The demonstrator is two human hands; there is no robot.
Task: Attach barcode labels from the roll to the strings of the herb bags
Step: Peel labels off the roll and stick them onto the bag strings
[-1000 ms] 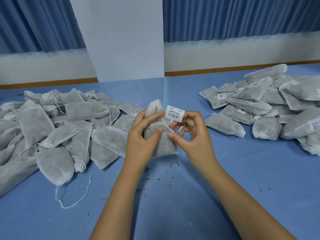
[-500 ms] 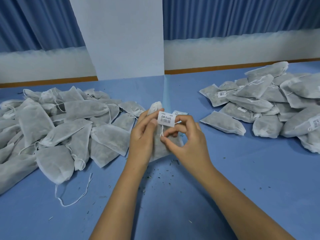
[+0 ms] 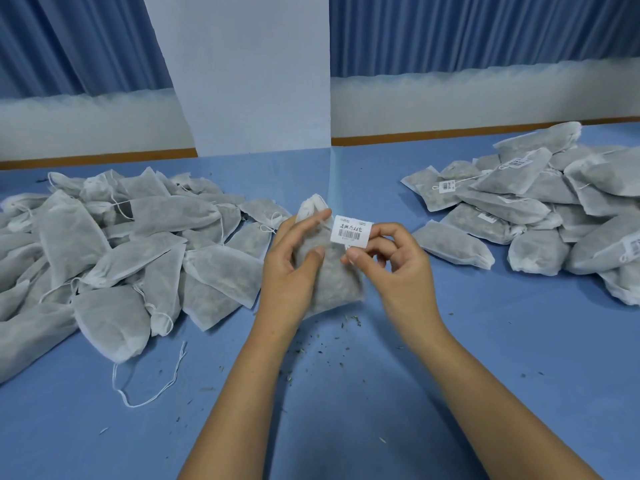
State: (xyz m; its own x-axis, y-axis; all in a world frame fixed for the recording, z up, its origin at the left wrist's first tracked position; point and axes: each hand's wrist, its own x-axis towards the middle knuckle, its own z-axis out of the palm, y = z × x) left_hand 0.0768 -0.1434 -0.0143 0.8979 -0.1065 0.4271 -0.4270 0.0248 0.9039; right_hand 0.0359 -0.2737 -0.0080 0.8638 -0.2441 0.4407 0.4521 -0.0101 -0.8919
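barcode label (image 3: 351,231), printed characters illegible

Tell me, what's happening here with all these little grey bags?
A person is tagging bags of herbs on a blue table. The left hand holds one herb bag up, while the right hand pinches a white barcode label near the bag's top. The pile on the left shows no labels; several bags in the pile on the right already carry them. Whether this label is fixed yet, I cannot tell.
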